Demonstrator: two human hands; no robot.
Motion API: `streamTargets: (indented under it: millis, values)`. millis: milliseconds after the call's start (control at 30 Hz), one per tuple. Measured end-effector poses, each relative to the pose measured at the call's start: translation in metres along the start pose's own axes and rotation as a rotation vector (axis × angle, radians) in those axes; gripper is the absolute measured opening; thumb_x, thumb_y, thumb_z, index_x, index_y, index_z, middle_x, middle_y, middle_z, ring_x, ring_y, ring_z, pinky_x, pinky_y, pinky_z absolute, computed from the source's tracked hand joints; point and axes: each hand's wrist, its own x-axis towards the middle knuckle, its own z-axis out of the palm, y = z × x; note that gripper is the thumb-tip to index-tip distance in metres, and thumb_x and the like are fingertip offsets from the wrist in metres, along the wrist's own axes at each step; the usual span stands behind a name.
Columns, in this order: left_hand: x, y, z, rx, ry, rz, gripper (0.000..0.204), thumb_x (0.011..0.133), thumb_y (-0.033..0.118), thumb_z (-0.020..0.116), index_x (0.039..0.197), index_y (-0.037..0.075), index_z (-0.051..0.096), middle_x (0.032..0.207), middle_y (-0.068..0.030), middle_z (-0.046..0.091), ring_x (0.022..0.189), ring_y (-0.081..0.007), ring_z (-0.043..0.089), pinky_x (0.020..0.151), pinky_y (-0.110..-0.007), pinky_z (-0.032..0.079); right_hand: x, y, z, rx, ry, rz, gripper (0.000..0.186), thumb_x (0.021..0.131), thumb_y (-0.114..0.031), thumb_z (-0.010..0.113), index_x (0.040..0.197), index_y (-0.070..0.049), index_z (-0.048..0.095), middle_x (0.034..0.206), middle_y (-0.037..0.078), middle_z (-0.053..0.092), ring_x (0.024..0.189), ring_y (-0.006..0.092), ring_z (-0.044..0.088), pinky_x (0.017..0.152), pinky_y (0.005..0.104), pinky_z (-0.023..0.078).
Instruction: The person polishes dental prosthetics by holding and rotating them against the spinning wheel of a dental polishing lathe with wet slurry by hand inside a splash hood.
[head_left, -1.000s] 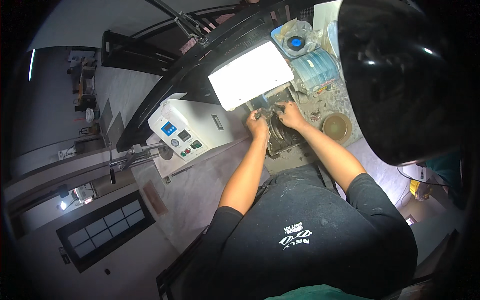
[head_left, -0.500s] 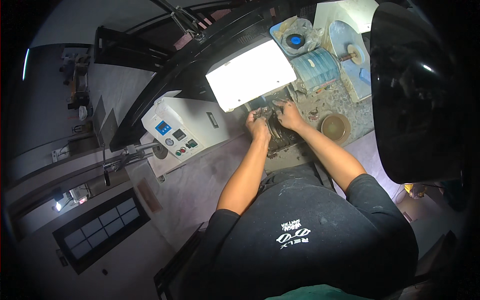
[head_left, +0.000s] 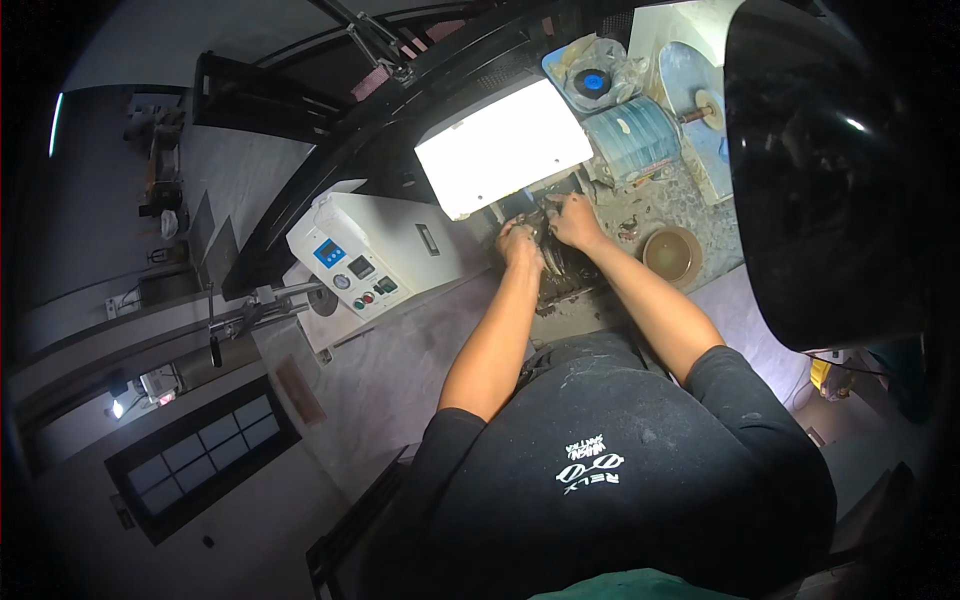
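Note:
Both my hands work close together under the front edge of a bright white lamp-lit box cover (head_left: 505, 145). My left hand (head_left: 519, 245) is closed, its fingers curled in against the dark, wet trough (head_left: 562, 268) of the machine. Just right of it, my right hand (head_left: 574, 222) is bent inward with thumb and fingers drawn together. Whatever lies between the fingertips is too small and dark to name. Grey-brown slurry coats the trough and smears the fingers. A round brown bowl (head_left: 672, 255) stands right of my right hand.
A white control box (head_left: 345, 255) with dials and buttons stands on the left. Stacked blue-grey discs (head_left: 632, 142), a plastic-lined blue tray (head_left: 640, 78) with a black wheel, and a spindle disc (head_left: 710, 108) sit at the far right. A large glossy black shape (head_left: 830, 190) blocks the right side.
The fingers of my right hand have drawn in closer together, and its wrist has shifted slightly left. My left hand has turned a little in almost the same place. The view has shifted slightly.

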Motion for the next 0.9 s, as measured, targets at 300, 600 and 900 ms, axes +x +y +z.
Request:
streamTargets:
  millis: [300, 600, 900]
  values:
    - [0.023, 0.008, -0.007, 0.087, -0.032, 0.118, 0.021, 0.064, -0.011, 0.045, 0.077, 0.0, 0.057, 0.073, -0.0069, 0.056, 0.062, -0.0141, 0.052, 0.057, -0.024, 0.042, 0.018, 0.001, 0.014, -0.03, -0.058, 0.123, 0.026, 0.069, -0.015, 0.056, 0.087, 0.003, 0.063, 0.086, 0.028, 0.058, 0.086, 0.0397, 0.056, 0.078, 0.038, 0.045]
    - [0.005, 0.021, -0.013, 0.419, -0.178, 0.278, 0.015, 0.067, -0.008, 0.05, 0.076, 0.0, 0.059, 0.069, -0.0035, 0.057, 0.061, -0.0128, 0.052, 0.057, -0.024, 0.041, 0.012, 0.028, 0.023, -0.002, 0.054, 0.065, 0.026, 0.07, -0.012, 0.052, 0.09, 0.001, 0.063, 0.089, 0.026, 0.059, 0.088, 0.0385, 0.056, 0.079, 0.0385, 0.044]
    - [-0.015, 0.03, -0.046, 0.852, -0.273, 0.736, 0.014, 0.069, -0.008, 0.053, 0.08, -0.002, 0.057, 0.077, -0.0085, 0.062, 0.071, -0.0133, 0.056, 0.067, -0.026, 0.044, -0.012, 0.019, 0.029, -0.426, -0.424, -0.079, 0.072, 0.076, -0.024, 0.057, 0.131, 0.007, 0.021, 0.136, 0.027, 0.022, 0.126, 0.0366, 0.025, 0.104, 0.0377, 0.025]
